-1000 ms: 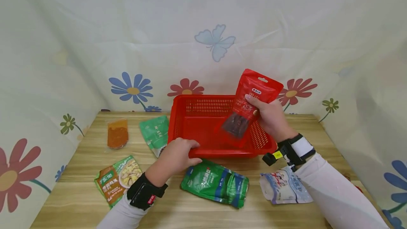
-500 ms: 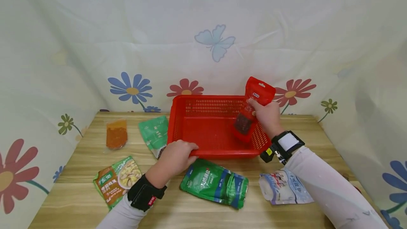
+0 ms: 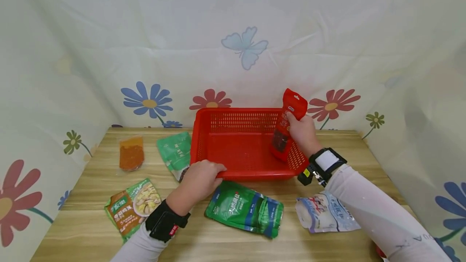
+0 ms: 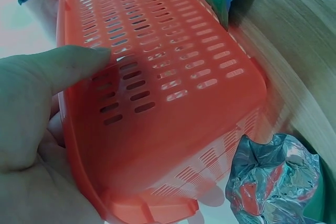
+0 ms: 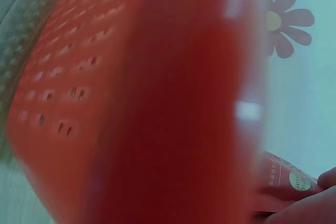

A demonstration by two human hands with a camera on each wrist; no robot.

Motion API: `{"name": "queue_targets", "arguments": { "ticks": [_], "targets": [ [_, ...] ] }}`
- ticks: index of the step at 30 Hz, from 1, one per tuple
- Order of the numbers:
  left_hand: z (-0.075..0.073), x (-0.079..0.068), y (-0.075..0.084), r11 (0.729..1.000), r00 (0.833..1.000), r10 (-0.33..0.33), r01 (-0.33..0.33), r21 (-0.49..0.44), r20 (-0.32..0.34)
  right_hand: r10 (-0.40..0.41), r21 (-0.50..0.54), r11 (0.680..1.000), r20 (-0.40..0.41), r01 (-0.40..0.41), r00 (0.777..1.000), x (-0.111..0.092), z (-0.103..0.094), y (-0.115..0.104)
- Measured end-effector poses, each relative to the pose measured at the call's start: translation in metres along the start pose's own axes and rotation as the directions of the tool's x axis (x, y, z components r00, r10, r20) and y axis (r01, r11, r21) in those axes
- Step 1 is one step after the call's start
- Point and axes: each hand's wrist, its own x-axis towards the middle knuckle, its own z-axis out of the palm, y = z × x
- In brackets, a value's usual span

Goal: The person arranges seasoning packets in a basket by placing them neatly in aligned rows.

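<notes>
My left hand (image 3: 199, 181) grips the near rim of a red plastic basket (image 3: 255, 176), left of its middle. In the left wrist view the thumb lies along the basket's slotted outer wall (image 4: 173, 72), the fingers behind the rim. My right hand (image 3: 305, 134) pinches a red stand-up pouch (image 3: 295, 104) by its upper part, thumb across the front. The pouch is tilted, its clear window showing dark contents, and its lower end is down inside the basket's right end. In the right wrist view the blurred basket rim (image 5: 189, 103) covers much of the pouch.
A green-and-blue pouch (image 3: 244, 209) lies before the basket, a pale green pouch (image 3: 176, 153) at its left side. Farther left are an orange-brown packet (image 3: 132, 155) and a seasoning packet (image 3: 134, 209). A white-and-blue pouch (image 3: 324, 213) lies near the right forearm. Patterned cloth stands behind.
My right hand has lowered the red pouch into the basket's right end, turning it narrower to the head view. My left hand keeps hold of the rim.
</notes>
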Motion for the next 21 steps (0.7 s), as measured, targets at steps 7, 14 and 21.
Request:
{"name": "queue_targets", "arguments": {
  "ticks": [7, 14, 21],
  "targets": [
    [0.0, 0.0, 0.001, 1.0, 1.0, -0.003, 0.003, 0.004, -0.006, -0.02, -0.097, 0.995, -0.008, 0.019, 1.0, -0.003, 0.0, 0.001],
    [0.001, -0.001, 0.001, 1.0, 1.0, -0.005, 0.006, 0.02, -0.017, -0.083, -0.251, 0.965, -0.031, 0.072, 0.996, -0.013, -0.006, 0.005],
    [0.002, 0.0, 0.001, 1.0, 1.0, -0.015, 0.016, 0.016, -0.013, -0.173, -0.385, 0.912, -0.046, 0.143, 0.984, -0.022, -0.003, 0.011]
  ]
}}
